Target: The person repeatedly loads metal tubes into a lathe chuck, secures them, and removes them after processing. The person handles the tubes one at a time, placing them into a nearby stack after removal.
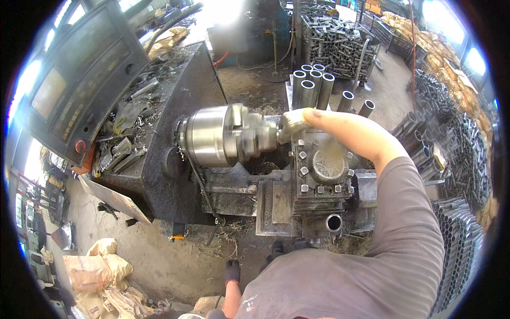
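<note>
Across the middle of the scene stands your lathe (164,189), its dark headstock at left and its bed going to right, so it seems that you can work from the near side. Far right, a mesh bin (332,48) keeps many metal parts together. Left of centre, the chuck (210,137) sits against the headstock; blur on its right part suggests that it spins. Right of it is the tool post (329,173), with bolts around the top, probably to clamp tools firmly. Beyond the post, tubes (307,93) stand upright in a group, which perhaps saves room and leaves their ends easy to reach.

Your right hand (294,123), in a pale glove, is at the right end of the blurred workpiece (264,135). Your arm bends past the post's far side, maybe because the post blocks a straighter way. I cannot tell if the fingers grip or only touch. Your left hand (232,271), in a dark glove, hangs near, low and apart from the lathe; its finger state I cannot tell. Smallest, one short tube (333,223) is upright at the near side of the post.
</note>
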